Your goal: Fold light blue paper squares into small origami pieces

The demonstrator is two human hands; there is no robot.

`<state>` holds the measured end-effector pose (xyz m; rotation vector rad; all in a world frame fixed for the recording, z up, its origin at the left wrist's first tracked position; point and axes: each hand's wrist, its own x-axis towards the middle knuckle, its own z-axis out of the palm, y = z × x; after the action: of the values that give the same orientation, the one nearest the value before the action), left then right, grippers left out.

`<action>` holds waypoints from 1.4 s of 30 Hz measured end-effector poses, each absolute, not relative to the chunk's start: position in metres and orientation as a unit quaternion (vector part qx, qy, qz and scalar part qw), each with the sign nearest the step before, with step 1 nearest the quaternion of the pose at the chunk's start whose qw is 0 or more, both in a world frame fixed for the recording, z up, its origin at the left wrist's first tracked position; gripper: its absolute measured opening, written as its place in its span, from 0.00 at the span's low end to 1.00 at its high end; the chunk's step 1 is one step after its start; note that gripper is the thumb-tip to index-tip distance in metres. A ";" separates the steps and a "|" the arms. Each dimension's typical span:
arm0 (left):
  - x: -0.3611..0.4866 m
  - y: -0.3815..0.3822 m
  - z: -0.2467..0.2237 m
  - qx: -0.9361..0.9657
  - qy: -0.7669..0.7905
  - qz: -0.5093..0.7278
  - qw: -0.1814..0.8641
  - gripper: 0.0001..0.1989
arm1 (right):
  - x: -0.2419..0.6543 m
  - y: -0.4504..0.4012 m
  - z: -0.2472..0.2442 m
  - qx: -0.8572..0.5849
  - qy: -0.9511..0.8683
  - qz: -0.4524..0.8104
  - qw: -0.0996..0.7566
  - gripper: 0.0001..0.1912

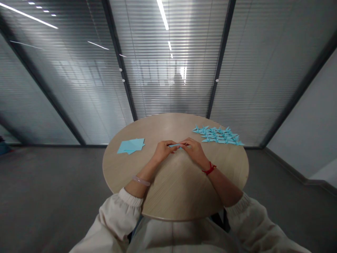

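Observation:
Between my two hands is a small piece of folded blue paper [173, 145], held near the middle of the round table. My left hand [163, 150] pinches its left end with thumb and fingers. At the right end, the fingertips of my right hand [193, 149] close on the same paper. Much of the paper is covered by my fingers, so its exact folded shape cannot be made out. Flat blue paper sheets [131, 145] lie in a loose stack left of my left hand. Several folded blue paper cranes [217, 135] stand in rows beyond my right hand.
The round wooden table [179, 196] has its near edge close to my body. Past its far edge rise glass partitions with blinds [171, 95] and dark frames. A white wall [310, 123] stands on the right, and grey floor [58, 182] surrounds the table.

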<state>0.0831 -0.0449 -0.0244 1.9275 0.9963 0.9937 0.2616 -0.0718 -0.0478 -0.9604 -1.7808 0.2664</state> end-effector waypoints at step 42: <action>0.079 -0.046 -0.019 0.771 0.338 0.453 0.291 0.16 | 0.265 -0.078 -0.037 -0.397 -0.746 0.129 0.518 0.14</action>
<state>0.0785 -0.0462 -0.0185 2.0565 0.9016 1.2088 0.2650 -0.0779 -0.0371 -0.9535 -1.7899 0.3098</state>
